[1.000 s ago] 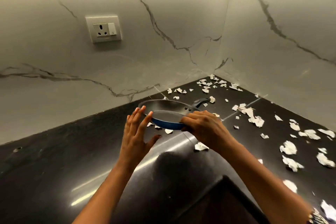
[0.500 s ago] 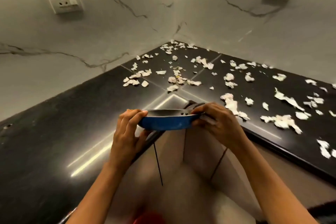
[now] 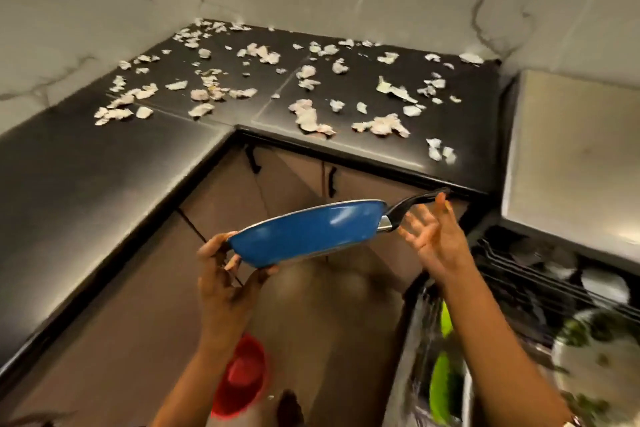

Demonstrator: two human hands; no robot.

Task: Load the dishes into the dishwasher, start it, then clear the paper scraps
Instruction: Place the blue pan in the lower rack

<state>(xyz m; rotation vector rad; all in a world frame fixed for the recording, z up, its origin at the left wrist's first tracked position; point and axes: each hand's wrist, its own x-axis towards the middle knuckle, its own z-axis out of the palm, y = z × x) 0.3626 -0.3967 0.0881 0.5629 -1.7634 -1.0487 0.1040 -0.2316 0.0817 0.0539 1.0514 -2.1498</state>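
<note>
- The black worktop (image 3: 86,184) runs in an L; its left run is bare near the front edge.
- Paper scraps (image 3: 308,118) lie scattered from the back corner along the right run, some close to its front edge.
- The left hand (image 3: 221,274) grips the low end of the blue pan (image 3: 304,236), fingers curled at the rim and thumb under the base.
- A red container (image 3: 242,378) sits on the floor below that hand, blurred.
- The pan is held in the air in front of the worktop's inner corner and clear of it. It is tilted, with its blue underside towards the camera and its black handle (image 3: 412,204) rising to the right.
- The right hand (image 3: 433,243) is spread, palm up, just under the handle; whether a fingertip touches the handle's end I cannot tell.
- Green items (image 3: 441,378) show low down beside the right forearm, too blurred to name.
- A dishwasher rack (image 3: 536,274) with dishes stands past the worktop's right end.
</note>
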